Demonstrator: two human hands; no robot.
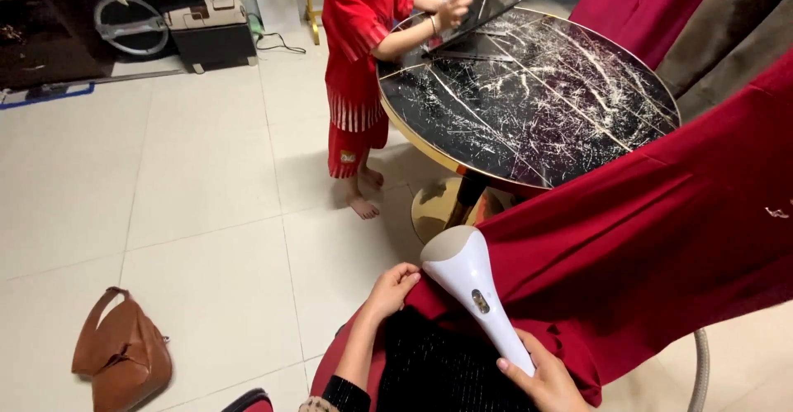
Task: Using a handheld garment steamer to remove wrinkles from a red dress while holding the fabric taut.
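White plastic steamer (pixel 472 284) in right hand (pixel 547 383), red cloth (pixel 661 230).

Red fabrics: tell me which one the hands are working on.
The dark red garment draped from the right, gripped by the left hand; the other red cloth hangs untouched behind the table.

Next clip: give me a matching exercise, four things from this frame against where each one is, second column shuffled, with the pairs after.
Things:
1. steamer
2. brown bag
3. round table
4. red cloth

Places:
A. on the floor tiles, lower left
B. in the right hand
C. beside another person in red, upper middle
D. edge pinched by the left hand

Pairs: 1-B, 2-A, 3-C, 4-D
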